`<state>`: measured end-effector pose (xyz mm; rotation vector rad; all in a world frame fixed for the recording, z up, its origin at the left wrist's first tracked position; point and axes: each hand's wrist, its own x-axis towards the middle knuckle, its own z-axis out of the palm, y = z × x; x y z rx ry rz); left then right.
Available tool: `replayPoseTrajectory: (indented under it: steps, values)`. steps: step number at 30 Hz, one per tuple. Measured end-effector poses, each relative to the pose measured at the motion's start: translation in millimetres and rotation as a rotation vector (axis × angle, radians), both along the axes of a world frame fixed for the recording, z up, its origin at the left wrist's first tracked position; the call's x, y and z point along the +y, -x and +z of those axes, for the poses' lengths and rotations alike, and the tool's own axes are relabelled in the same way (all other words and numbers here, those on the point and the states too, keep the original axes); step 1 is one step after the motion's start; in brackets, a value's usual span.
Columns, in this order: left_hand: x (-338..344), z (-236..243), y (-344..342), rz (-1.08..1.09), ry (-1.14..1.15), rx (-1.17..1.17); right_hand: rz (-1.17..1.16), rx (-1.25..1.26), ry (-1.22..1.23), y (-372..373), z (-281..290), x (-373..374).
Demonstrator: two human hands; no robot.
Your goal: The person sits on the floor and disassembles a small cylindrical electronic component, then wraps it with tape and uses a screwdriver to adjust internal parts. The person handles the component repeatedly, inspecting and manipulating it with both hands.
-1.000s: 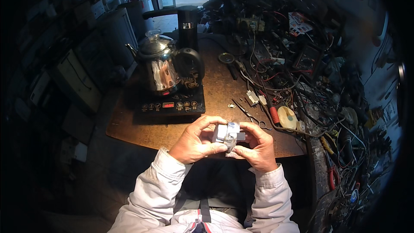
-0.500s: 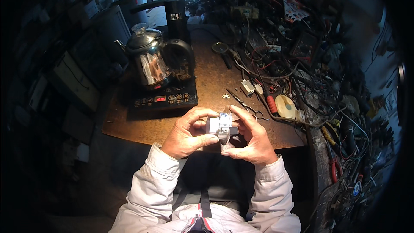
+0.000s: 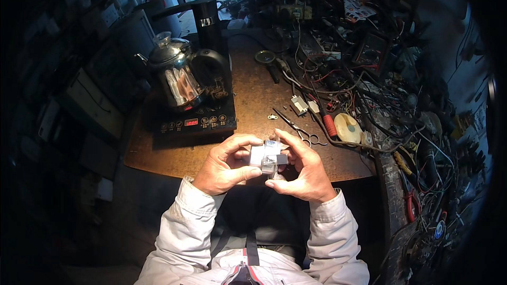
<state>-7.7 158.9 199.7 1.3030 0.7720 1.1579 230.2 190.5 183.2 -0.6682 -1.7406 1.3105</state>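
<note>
Both hands hold a small white and grey boxy part over the brown table's near edge. The left hand and right hand pinch it; best keep fingers steady and turn slowly.

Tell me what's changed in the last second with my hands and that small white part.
Little changed. Both hands, left hand and right hand, keep the small white part pinched between their fingers above the table edge; the grip shifted only slightly. The view itself drifted a bit. The kettle, scissors and wire clutter stayed put.
</note>
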Motion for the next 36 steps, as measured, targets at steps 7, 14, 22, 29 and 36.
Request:
replayPoseTrajectory:
  steps: [7, 14, 22, 29, 36]
  values:
    - [-2.3, 1.9, -1.5, 0.006, -0.041, -0.008, -0.012, -0.004, -0.017, 1.2, 5.0, -1.8]
    - [-2.8, 3.1, -3.2, 0.006, -0.049, 0.007, -0.028, -0.009, -0.024, 0.3, 4.1, -1.7]
    - [-10.6, 5.3, -2.3, 0.051, -0.026, 0.024, -0.001, -0.011, -0.058, 1.5, 5.1, -1.3]
    - [-72.5, 53.2, 21.1, 0.214, -0.274, 0.301, 0.063, 0.209, -0.222, 40.8, 19.3, -41.1]
    - [-186.7, -16.8, 61.4, 0.386, 0.034, 0.447, 0.141, 0.174, 0.117, 97.5, -68.0, -137.8]
